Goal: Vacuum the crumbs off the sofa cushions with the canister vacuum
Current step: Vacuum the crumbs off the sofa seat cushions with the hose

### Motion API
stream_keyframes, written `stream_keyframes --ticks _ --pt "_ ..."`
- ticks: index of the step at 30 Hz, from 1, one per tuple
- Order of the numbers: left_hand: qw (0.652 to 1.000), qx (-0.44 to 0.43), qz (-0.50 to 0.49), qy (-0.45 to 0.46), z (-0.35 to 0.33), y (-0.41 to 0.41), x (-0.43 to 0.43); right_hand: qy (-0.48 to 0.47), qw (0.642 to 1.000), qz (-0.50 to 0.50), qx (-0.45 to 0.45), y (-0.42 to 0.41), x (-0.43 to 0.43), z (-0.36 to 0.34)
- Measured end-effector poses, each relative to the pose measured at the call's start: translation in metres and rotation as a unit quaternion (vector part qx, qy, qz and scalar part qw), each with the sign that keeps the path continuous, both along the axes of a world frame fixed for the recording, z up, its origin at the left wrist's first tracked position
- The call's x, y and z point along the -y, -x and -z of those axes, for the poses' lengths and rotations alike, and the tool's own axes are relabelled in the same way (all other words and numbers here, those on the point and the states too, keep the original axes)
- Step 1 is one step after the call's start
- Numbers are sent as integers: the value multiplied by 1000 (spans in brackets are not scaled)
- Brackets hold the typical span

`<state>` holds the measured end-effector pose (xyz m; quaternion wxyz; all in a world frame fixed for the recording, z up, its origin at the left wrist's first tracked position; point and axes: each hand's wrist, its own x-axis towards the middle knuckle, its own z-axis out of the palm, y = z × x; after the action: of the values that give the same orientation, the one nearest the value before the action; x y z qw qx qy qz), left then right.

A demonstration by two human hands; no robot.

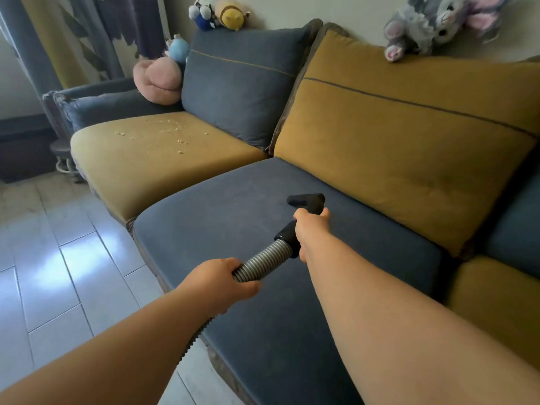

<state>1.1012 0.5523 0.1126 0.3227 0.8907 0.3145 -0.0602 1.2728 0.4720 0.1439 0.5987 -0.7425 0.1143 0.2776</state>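
Sofa (380, 135): it fills most of my view, with seat cushions alternating mustard and blue; I stand at its near edge so both arms can reach across the seats.
Blue cushion (233, 217): the seat right under my hands; I see no crumbs on it, so I judge this patch is done or was never dirty.
Mustard cushion (146, 159): the next seat to the left, and farther off; this is where the work lies.
Floor (58, 244): pale tiles at near left; the hose drops that way, so I take the canister to be down there, out of view.
Hose (263, 260): ribbed grey, running from under my left arm up to the black handle; slack enough to let the head swing left.
Right hand (309, 229): wrapped closed around the black handle just behind the nozzle, steering it and keeping it pressed down.
Left hand (225, 277): closed around the hose nearer to me, carrying its weight so it does not drag the nozzle off line.
Nozzle (306, 201): short black head, low on the blue cushion, mouth pointing left; I cannot tell if it touches the fabric.
Crumbs (172, 133): pale bits scattered on the far part of the mustard cushion, well apart from the nozzle, still to be picked up.
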Motion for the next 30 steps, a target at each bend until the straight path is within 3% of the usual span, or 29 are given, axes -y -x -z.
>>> stream_keyframes --ticks 15,30 --pt "994 -33 108 -8 -27 14 98 0 992 123 -12 30 124 -7" --pt "994 -33 81 -69 -30 91 141 19 999 47 -12 95 155 -6"
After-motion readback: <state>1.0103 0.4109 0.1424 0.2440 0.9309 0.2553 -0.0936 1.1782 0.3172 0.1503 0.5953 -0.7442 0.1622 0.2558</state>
